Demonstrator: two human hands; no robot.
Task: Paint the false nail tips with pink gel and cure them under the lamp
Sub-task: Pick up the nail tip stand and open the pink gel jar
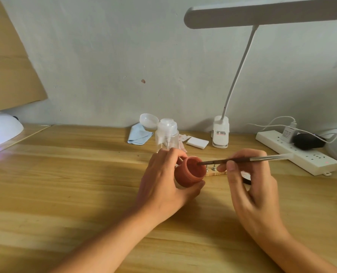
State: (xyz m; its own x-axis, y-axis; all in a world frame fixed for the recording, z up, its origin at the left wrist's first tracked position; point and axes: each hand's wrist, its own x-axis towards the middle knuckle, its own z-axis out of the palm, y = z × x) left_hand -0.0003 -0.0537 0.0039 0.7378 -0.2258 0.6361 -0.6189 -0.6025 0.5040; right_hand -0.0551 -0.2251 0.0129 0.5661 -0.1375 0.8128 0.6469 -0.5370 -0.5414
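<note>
L hand [163, 186] grips pink gel jar [189, 174], fingers & thumb curled round it, jar mouth tipped to the right. R hand [250, 186] pinches brush [215, 161]; brush tip is inside the jar mouth. Hands are close, not touching. Small wood stand [215, 173] w/ metal pegs sits on table [65, 184] between the hands, just behind them; nail tips too small to see. Far left, cure lamp [2, 129] glows purple. Pump bottle [166, 134] stands far, past the jar.
</note>
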